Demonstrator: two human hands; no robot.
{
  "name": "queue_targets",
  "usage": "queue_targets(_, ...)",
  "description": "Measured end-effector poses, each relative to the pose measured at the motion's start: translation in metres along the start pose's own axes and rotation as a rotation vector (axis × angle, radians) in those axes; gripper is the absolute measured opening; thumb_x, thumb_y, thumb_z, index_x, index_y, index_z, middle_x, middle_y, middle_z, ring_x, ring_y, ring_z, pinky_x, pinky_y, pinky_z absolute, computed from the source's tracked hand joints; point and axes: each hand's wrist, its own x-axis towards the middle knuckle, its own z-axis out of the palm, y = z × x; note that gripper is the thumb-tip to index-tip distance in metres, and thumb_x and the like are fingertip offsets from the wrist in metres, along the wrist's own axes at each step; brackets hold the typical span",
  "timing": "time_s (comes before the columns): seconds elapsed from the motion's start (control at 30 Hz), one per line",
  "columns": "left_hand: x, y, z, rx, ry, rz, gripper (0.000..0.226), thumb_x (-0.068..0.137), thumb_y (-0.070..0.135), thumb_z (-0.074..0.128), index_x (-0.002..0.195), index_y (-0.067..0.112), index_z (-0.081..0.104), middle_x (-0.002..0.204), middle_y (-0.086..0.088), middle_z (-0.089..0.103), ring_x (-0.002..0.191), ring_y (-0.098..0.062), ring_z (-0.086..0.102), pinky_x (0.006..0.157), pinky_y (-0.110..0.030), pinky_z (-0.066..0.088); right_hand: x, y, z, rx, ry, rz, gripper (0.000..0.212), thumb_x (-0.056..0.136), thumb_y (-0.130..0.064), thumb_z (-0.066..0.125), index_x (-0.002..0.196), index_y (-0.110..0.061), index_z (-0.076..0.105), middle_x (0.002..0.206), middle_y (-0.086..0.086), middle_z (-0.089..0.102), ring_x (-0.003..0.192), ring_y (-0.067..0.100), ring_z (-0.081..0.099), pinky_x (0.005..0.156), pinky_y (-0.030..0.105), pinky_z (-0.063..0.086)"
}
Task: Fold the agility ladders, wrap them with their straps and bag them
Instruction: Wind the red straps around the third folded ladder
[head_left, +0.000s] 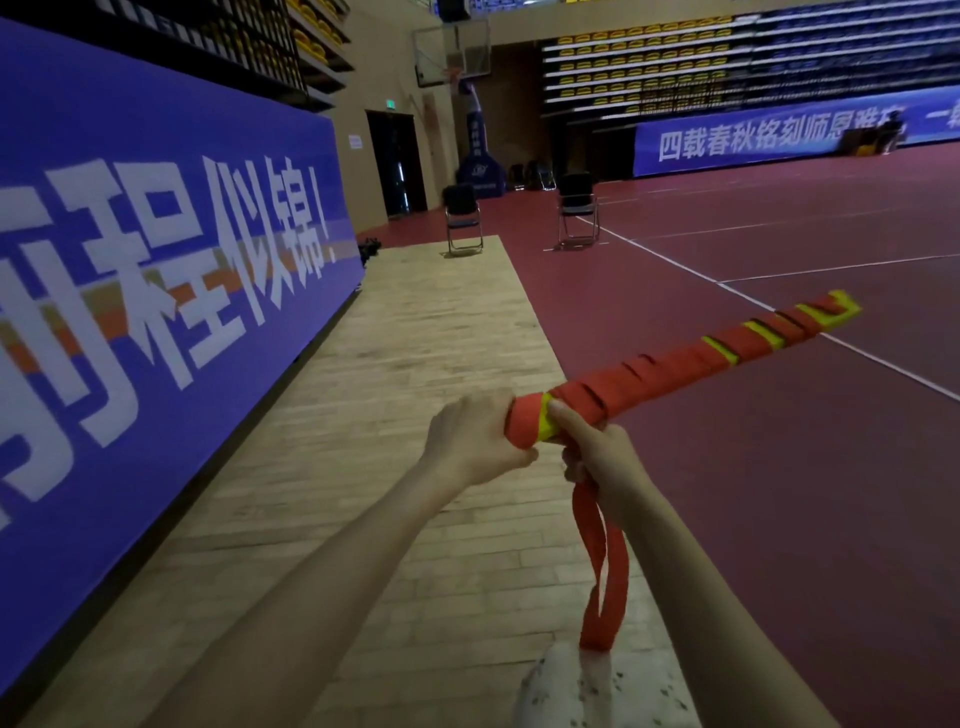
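Left hand (475, 441) grips folded ladder's (675, 358) near end; right hand (597, 457) pinches its strap (602, 571).

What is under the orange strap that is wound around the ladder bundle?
Under the orange strap, yellow-green rungs show in the gaps and at the near end. The left hand and right hand cover the rest there.
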Motion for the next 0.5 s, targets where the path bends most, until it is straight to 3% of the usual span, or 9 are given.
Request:
queue_targets(0.1,-0.009,0.015,0.014,0.249,0.312,0.052,0.035,0.078,0.039,0.068,0.105,0.019,0.057,0.092,0.001,0.067,0.080,-0.023,0.065,0.058,-0.028,0.033,-0.002,-0.005,-0.001,-0.067,0.029,0.088,0.042,0.084,-0.046,0.070,0.079,-0.005,0.065,0.069,0.007,0.067,0.044,0.011,0.040,0.047,0.027,0.034)
queue_targets(0.2,-0.010,0.007,0.026,0.388,0.508,0.100,0.037,0.063,0.027,0.083,0.091,0.014,0.062,0.072,0.000,0.064,0.054,-0.020,0.062,0.046,-0.024,0.029,-0.009,-0.008,-0.002,-0.068,0.011,0.114,0.054,0.083,-0.057,0.066,0.084,-0.003,0.072,0.082,0.007,0.076,0.044,0.009,0.041,0.051,0.027,0.036)
queue_targets(0.27,-0.010,-0.001,0.035,0.467,0.659,0.160,0.030,0.061,0.019,0.084,0.084,0.014,0.064,0.064,0.001,0.060,0.048,-0.018,0.057,0.041,-0.023,0.033,-0.011,-0.013,0.003,-0.029,0.012,0.115,0.054,0.081,-0.059,0.066,0.085,-0.005,0.070,0.080,0.005,0.076,0.045,0.009,0.040,0.049,0.025,0.035)
queue_targets(0.33,-0.011,-0.008,0.040,0.559,0.793,0.222,0.018,0.074,0.015,0.077,0.085,0.016,0.062,0.066,0.002,0.059,0.053,-0.016,0.057,0.046,-0.027,0.040,-0.010,-0.020,0.013,-0.050,0.044,0.110,0.050,0.079,-0.059,0.068,0.077,-0.009,0.064,0.069,0.003,0.073,0.042,0.009,0.037,0.044,0.024,0.032)
queue_targets(0.43,-0.014,-0.013,0.039,0.604,0.896,0.352,0.013,0.082,0.013,0.069,0.088,0.016,0.058,0.071,0.002,0.060,0.060,-0.016,0.060,0.054,-0.027,0.043,-0.007,-0.022,0.025,-0.022,0.064,0.105,0.035,0.081,-0.043,0.071,0.071,-0.014,0.055,0.051,-0.004,0.058,0.041,0.008,0.033,0.040,0.022,0.028)
queue_targets(0.5,-0.014,-0.007,0.025,0.495,0.755,0.356,0.026,0.075,0.023,0.075,0.092,0.016,0.058,0.078,0.002,0.061,0.061,-0.017,0.061,0.052,-0.028,0.039,-0.005,-0.014,0.028,0.098,0.077,0.107,0.026,0.082,-0.030,0.069,0.070,-0.017,0.050,0.047,-0.007,0.043,0.040,0.007,0.032,0.039,0.021,0.027)
